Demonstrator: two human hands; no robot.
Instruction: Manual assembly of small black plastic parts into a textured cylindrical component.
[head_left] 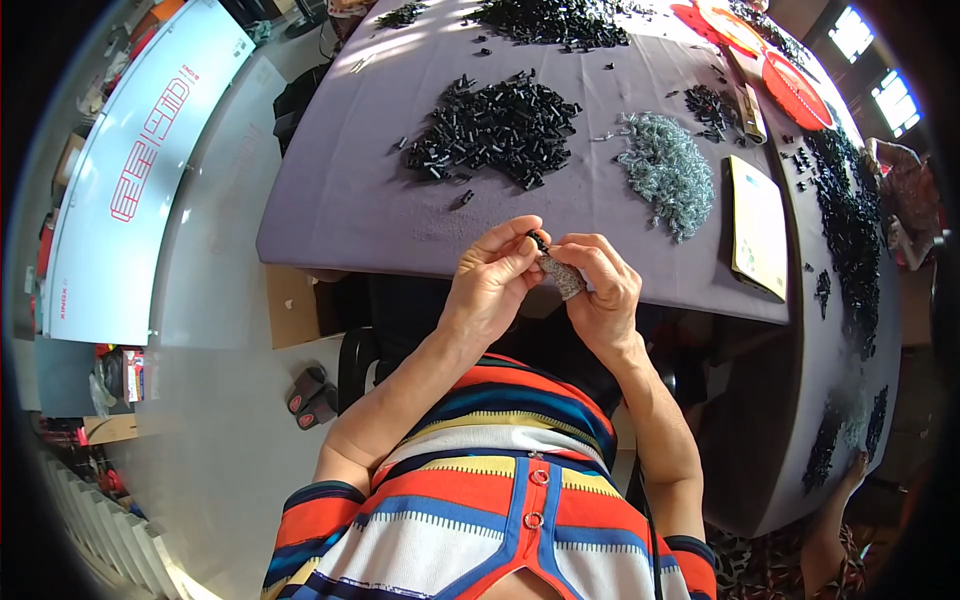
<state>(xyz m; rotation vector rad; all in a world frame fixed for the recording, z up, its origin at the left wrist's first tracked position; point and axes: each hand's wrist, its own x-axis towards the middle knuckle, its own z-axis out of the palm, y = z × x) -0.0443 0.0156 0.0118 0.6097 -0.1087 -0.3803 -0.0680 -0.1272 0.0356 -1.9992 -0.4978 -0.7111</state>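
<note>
Both my hands meet just over the near edge of the cloth-covered table. My left hand (pixel 490 275) is closed, its thumb and forefinger pinching a small black part (pixel 540 240). My right hand (pixel 603 290) is closed too, fingertips against that part. A grey speckled piece (pixel 563 277), like cloth, sits between the hands under the right fingers; whether it is wrapped round a finger cannot be made out. Ahead on the table lies a loose heap of small black parts (pixel 495 130). To its right is a heap of small clear greyish parts (pixel 668 175).
A yellowish flat box or booklet (pixel 757 228) lies near the right edge of the table (pixel 340 190). Red round trays (pixel 797 90) stand at the far right. On a second table (pixel 775 440), another person's arm (pixel 835 510) reaches toward black parts. A white freezer (pixel 150 170) stands left; slippers (pixel 312 397) lie on the floor.
</note>
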